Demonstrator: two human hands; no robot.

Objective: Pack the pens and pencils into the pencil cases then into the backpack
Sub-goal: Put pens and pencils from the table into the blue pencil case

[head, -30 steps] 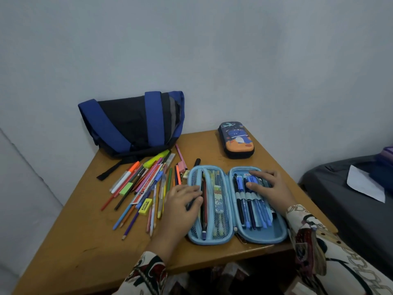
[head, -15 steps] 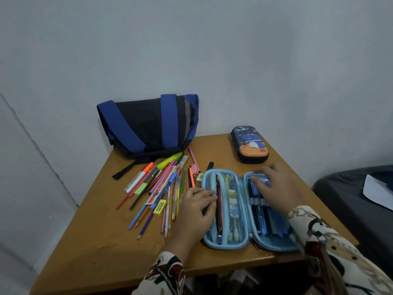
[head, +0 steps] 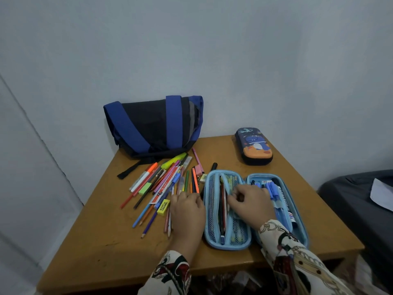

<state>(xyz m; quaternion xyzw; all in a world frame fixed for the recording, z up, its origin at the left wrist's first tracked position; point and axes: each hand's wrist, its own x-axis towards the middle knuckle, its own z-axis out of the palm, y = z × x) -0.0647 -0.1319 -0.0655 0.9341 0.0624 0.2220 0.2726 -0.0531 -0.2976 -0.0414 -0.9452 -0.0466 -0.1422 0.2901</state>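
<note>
Leftmost, loose coloured pens and pencils (head: 168,188) fan across the wooden desk (head: 102,241); the left hand (head: 187,211) rests spread on their near ends. Just right, the open light-blue pencil case (head: 253,209) lies flat, where the right hand (head: 251,203) pinches something unclear at its centre divider.

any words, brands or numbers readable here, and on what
Yellow eraser: dark print on top, too blurred to read.
White and red strip among the loose pens: dark marks that look like "00", not certain; its red lettering is too small to read.
Pen with a white label in the open blue pencil case: print unreadable.
Closed dinosaur pencil case: pictures only.
</note>
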